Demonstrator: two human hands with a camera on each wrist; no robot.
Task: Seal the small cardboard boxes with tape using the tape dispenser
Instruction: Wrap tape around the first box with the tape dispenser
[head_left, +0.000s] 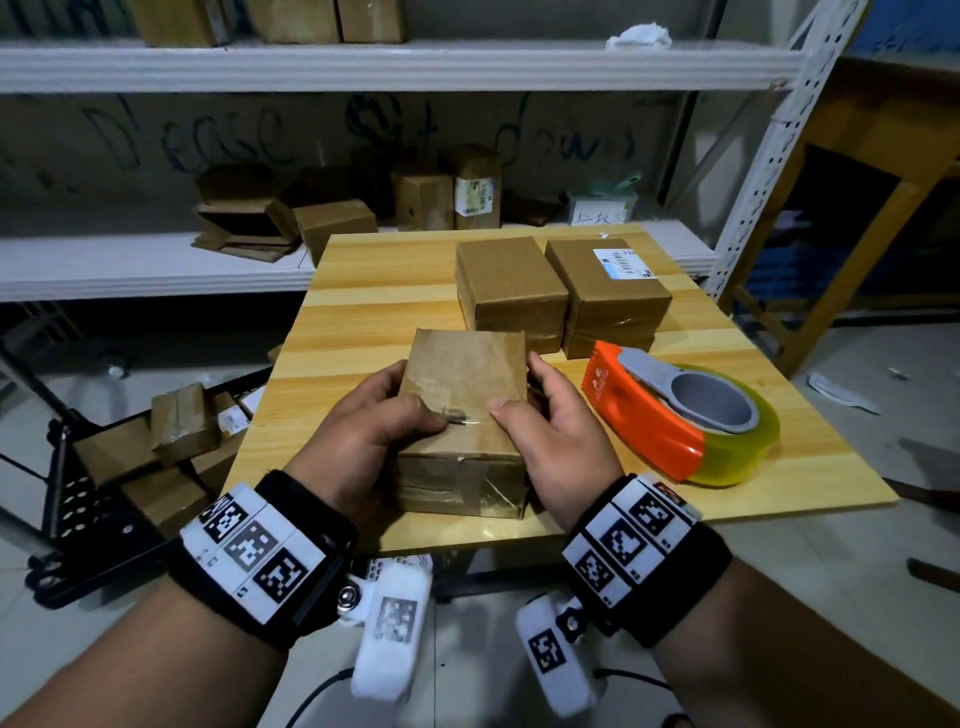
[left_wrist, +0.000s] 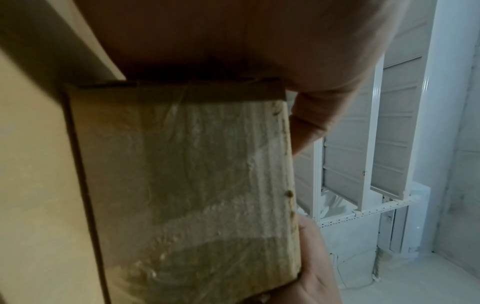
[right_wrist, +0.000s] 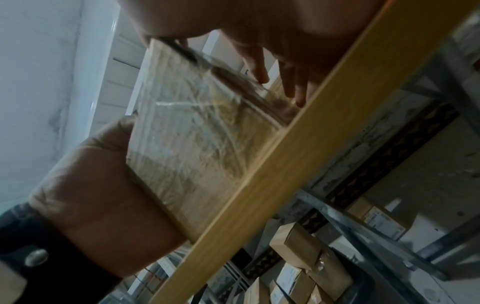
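Observation:
A small cardboard box (head_left: 462, 415) stands near the front edge of the wooden table (head_left: 363, 312), wrapped in shiny clear tape. My left hand (head_left: 395, 405) grips its left side, thumb lying across the top. My right hand (head_left: 540, 400) grips the right side, thumb on the top edge. The left wrist view shows the box's taped face (left_wrist: 187, 185) up close under my palm. In the right wrist view the box (right_wrist: 197, 139) sits between both hands above the table edge (right_wrist: 285, 164). The orange tape dispenser (head_left: 670, 415), holding a clear roll, lies on the table to the right, untouched.
Two more closed boxes (head_left: 509, 291) (head_left: 608, 291) stand side by side at the table's back. White shelving (head_left: 156, 260) behind holds several more boxes. A black cart (head_left: 104, 493) with cartons sits on the floor to the left.

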